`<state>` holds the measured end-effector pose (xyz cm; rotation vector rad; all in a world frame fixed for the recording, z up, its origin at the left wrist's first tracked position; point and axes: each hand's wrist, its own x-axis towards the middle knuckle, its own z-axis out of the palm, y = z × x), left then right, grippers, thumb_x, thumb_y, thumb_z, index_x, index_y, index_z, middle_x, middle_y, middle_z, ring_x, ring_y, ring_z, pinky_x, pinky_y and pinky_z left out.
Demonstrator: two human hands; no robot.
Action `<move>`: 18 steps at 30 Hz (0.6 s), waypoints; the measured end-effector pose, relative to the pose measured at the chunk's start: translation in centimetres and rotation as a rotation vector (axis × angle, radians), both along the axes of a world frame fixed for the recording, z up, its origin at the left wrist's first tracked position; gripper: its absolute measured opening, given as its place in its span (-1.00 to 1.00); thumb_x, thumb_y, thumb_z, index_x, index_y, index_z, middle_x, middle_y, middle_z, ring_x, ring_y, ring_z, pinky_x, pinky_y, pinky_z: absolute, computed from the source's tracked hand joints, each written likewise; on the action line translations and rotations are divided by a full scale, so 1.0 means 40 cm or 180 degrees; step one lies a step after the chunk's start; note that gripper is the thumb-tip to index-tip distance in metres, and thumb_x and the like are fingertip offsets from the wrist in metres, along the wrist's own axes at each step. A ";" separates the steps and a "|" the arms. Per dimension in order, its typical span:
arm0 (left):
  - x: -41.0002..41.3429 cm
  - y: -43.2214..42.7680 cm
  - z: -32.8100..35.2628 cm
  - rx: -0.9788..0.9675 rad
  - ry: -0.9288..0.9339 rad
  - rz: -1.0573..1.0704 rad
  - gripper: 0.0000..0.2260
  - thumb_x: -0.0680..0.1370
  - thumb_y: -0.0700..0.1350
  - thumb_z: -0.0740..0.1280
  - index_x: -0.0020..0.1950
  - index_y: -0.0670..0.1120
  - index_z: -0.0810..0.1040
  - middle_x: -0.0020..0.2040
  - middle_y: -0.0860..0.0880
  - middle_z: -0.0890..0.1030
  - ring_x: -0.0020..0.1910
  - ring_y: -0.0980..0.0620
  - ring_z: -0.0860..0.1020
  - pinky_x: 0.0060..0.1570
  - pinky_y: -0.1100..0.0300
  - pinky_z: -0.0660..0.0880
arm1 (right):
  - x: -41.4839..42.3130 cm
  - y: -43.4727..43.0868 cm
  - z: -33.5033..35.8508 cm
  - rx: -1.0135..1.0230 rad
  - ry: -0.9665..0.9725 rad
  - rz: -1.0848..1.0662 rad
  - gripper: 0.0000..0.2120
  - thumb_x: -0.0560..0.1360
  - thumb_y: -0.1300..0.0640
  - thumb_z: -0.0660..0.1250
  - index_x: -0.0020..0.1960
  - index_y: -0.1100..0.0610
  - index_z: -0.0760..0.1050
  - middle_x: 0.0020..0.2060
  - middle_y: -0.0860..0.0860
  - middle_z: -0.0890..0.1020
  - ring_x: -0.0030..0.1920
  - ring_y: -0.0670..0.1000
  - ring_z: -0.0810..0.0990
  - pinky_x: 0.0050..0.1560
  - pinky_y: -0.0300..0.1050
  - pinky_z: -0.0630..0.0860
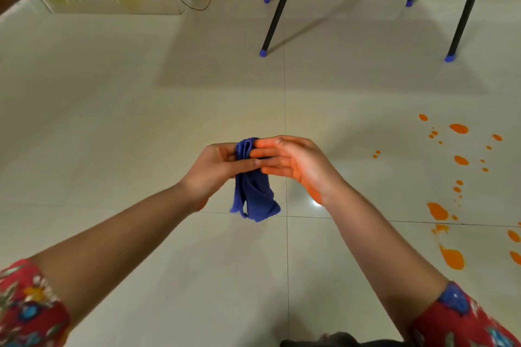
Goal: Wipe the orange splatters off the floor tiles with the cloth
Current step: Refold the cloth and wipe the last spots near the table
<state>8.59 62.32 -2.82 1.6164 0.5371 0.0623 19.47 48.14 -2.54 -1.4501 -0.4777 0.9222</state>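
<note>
Left hand: grips blue cloth near its top, thumb across, fingers hidden behind. Right hand: fingers straight, flat against the cloth's upper fold. Cloth hangs bunched between both hands. Orange splatters: on floor tiles right of the right hand, some cut off. Chair legs: beyond the hands, tops unseen.

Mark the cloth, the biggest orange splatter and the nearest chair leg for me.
cloth [255, 197], head view, on the hanging lower folds.
splatter [452, 259], head view, middle of the blob at lower right.
chair leg [276, 17], head view, mid-shaft, above its blue cap.
</note>
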 end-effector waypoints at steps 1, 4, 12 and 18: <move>-0.004 0.006 -0.005 0.0035 -0.0030 0.0046 -0.83 0.54 -0.21 0.35 0.10 -0.22 0.62 -0.04 -0.17 0.68 -0.09 -0.05 0.65 0.02 0.06 0.54 | 0.015 -0.006 -0.007 0.0013 -0.0242 -0.0142 -0.76 0.60 0.19 0.16 0.13 0.10 0.58 -0.04 0.04 0.70 -0.03 0.01 0.68 -0.01 -0.14 0.58; -0.011 0.011 -0.003 0.0071 -0.0090 -0.0104 -0.81 0.58 -0.15 0.28 0.07 -0.24 0.59 -0.19 -0.29 0.59 -0.28 -0.12 0.54 -0.15 0.00 0.43 | 0.049 -0.026 -0.042 -0.0131 -0.1394 0.0312 -0.40 0.42 0.06 0.41 0.37 -0.26 0.29 0.23 -0.15 0.53 0.28 -0.17 0.45 0.18 -0.29 0.44; -0.038 0.081 -0.041 0.0356 -0.0129 0.0149 -0.79 0.66 -0.22 0.11 0.16 -0.24 0.50 -0.08 -0.09 0.53 -0.09 0.03 0.50 -0.08 0.20 0.51 | 0.101 -0.079 -0.080 -0.1343 -0.2033 0.0206 -0.84 0.32 0.13 0.50 -0.28 0.15 0.53 -0.43 0.03 0.48 -0.38 -0.04 0.37 -0.31 -0.12 0.29; -0.055 0.114 -0.063 0.0781 -0.0262 -0.0267 -0.79 0.66 -0.20 0.12 0.18 -0.23 0.50 -0.04 -0.11 0.57 -0.13 0.07 0.57 -0.05 0.28 0.53 | 0.103 -0.106 -0.072 -0.0847 -0.1749 0.0236 -0.90 0.36 0.19 0.52 -0.17 0.08 0.62 -0.24 -0.06 0.68 -0.12 -0.10 0.61 -0.02 -0.11 0.47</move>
